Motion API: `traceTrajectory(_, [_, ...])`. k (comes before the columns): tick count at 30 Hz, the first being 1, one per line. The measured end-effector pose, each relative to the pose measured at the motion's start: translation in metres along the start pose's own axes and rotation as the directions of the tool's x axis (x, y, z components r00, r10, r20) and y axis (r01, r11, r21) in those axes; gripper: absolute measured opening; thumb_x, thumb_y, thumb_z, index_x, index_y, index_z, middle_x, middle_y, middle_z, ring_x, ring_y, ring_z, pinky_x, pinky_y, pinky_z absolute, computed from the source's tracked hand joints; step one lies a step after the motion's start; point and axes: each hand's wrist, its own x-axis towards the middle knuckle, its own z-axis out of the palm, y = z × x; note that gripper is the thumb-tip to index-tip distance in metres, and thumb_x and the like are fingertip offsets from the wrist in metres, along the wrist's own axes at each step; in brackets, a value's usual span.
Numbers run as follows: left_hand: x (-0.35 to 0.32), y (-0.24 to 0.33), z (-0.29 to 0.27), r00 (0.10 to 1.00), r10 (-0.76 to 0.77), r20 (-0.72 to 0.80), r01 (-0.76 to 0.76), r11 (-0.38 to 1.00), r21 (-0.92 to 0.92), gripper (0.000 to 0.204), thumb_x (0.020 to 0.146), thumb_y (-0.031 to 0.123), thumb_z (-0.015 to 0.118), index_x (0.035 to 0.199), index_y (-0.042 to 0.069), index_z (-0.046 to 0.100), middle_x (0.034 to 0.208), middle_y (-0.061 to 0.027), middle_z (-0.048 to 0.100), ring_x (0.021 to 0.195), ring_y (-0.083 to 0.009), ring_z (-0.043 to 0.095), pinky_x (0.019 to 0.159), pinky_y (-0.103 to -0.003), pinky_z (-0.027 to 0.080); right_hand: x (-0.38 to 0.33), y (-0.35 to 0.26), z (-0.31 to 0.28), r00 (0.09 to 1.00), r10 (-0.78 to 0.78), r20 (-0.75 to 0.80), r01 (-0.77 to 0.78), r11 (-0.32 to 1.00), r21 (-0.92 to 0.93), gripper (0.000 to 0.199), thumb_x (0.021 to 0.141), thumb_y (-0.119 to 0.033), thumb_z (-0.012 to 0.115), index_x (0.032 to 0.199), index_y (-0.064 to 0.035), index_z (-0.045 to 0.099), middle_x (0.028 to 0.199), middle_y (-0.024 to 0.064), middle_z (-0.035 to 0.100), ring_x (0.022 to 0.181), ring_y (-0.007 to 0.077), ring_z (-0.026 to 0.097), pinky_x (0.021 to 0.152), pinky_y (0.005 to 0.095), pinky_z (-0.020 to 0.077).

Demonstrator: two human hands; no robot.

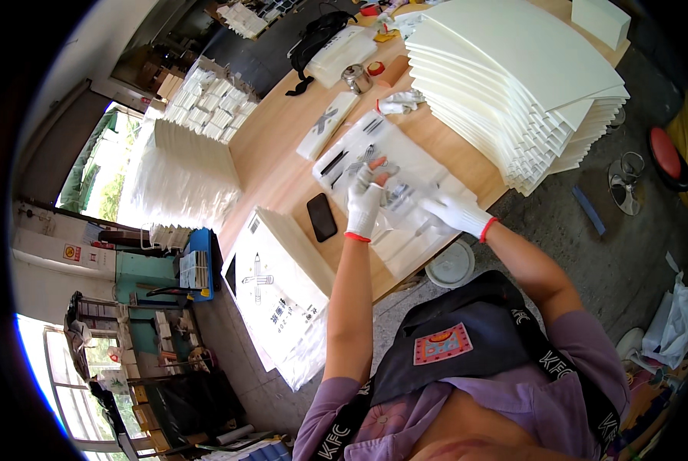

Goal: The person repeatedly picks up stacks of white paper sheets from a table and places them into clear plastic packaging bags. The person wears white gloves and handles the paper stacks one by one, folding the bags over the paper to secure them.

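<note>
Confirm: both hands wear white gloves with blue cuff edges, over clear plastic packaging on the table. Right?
Not quite: the cuff edges are red, not blue, as the head view shows. The left hand and right hand do wear white gloves, over clear plastic packaging on the table.

Window [114, 165] glare; curved, perhaps soft edges
</note>
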Motion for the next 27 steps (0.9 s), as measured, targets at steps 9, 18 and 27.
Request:
traceTrajectory(9, [-0.023,0.036,0.019,0.990,0.139,0.019,-0.136,0.920,0.367,0.030,0.092,0.000,0.051,0.121,0.007,0.058,0.092,-0.0015,0.071,0.066,-0.0044,0.050,0.058,-0.019,0.041,0.090,0.051,0.086,0.817,-0.554,0.160,0.438,0.418,-0.796,0.031,0.086,-0.030,0.057,0.108,-0.0089,0.064,0.105,0.0129,0.065,0.100,0.0274,0.061,0.091,0.0423,0.0444])
traceTrajectory(18, [-0.039,0.062,0.022,0.822,0.569,-0.029,-0.129,0.236,0.963,0.055,0.071,0.033,0.078,0.119,0.014,0.057,0.115,-0.0108,0.056,0.110,-0.0332,0.050,0.087,-0.044,0.045,-0.058,-0.068,-0.097,0.632,-0.764,-0.131,0.578,0.577,-0.577,0.027,0.088,-0.030,0.057,0.103,-0.0080,0.063,0.103,0.0102,0.063,0.097,0.0277,0.060,0.085,0.0406,0.0468])
traceTrajectory(27, [-0.016,0.083,0.083,0.863,0.446,0.235,-0.503,0.720,0.478,0.043,0.086,0.025,0.067,0.121,0.004,0.055,0.109,-0.0144,0.064,0.097,-0.0259,0.061,0.084,-0.035,0.047,-0.092,-0.076,-0.237,0.755,-0.578,-0.310,-0.060,0.409,-0.910,0.024,0.089,-0.028,0.054,0.102,-0.0096,0.063,0.101,0.0077,0.063,0.093,0.0281,0.059,0.083,0.0390,0.0473])
